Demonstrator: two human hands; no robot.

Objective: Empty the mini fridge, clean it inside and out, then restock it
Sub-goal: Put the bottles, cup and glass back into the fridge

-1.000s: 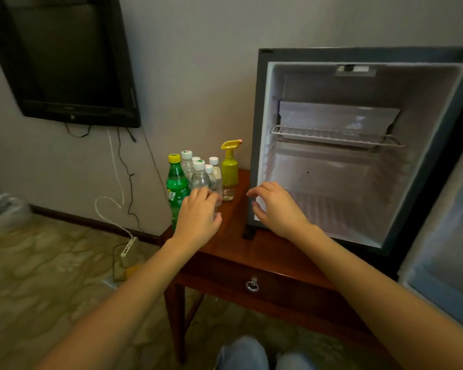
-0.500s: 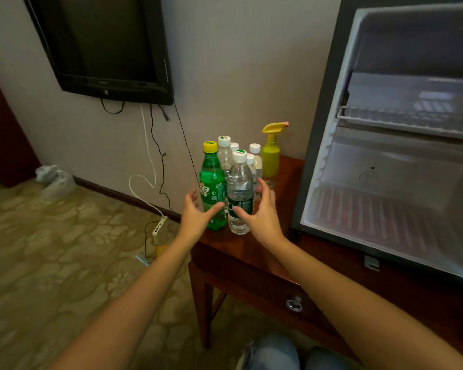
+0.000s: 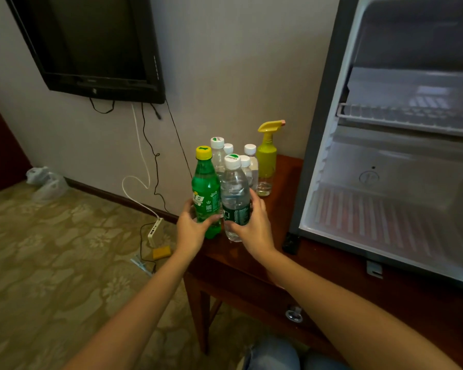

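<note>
Left hand (image 3: 191, 231) around green, yellow-capped soda bottle (image 3: 205, 188), right hand (image 3: 254, 228) around clear, white-capped water bottle (image 3: 234, 188).

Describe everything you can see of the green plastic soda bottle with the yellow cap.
The green plastic soda bottle is translucent, with a yellow screw cap on it and a white-lettered label round its middle. It is upright at the bottle group's front left, near the dark wooden table's left corner. The left hand grips its lower half, thumb across the front. The clear plastic water bottle stands close on its right; contact is unclear.
</note>
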